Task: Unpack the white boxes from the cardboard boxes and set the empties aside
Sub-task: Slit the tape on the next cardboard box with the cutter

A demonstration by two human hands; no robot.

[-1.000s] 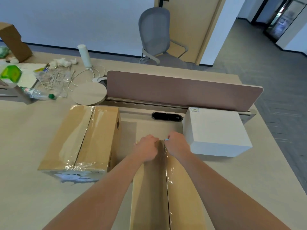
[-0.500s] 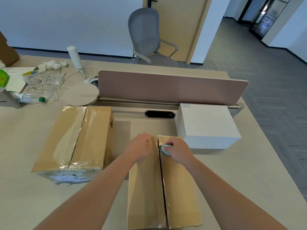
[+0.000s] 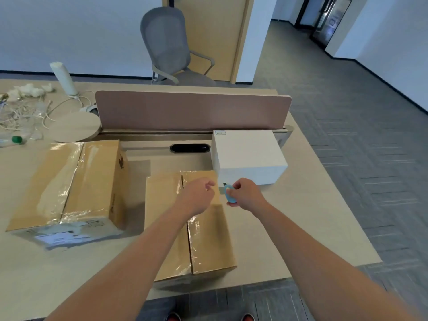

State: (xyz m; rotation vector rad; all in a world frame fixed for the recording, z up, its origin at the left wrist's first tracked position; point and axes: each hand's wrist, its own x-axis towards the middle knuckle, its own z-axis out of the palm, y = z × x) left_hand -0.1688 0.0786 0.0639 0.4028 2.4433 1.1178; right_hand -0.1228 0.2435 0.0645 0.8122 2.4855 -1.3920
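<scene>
Shoes [image 3: 172, 317] at the bottom edge. Nearest the person, a taped cardboard box [image 3: 210, 239] lies at the table [image 3: 289, 228] edge, flaps closed. Left hand [image 3: 196, 196] over its far end, fingers loosely curled, holding nothing - contact with the box unclear. Right hand [image 3: 246, 195] just beside it, gripping a small blue box cutter [image 3: 230, 193]. White box [image 3: 247, 154] just behind, against the desk divider [image 3: 192, 110]. Second taped cardboard box [image 3: 76, 181] to the left - sealed. Office chair [image 3: 166, 42] beyond.
</scene>
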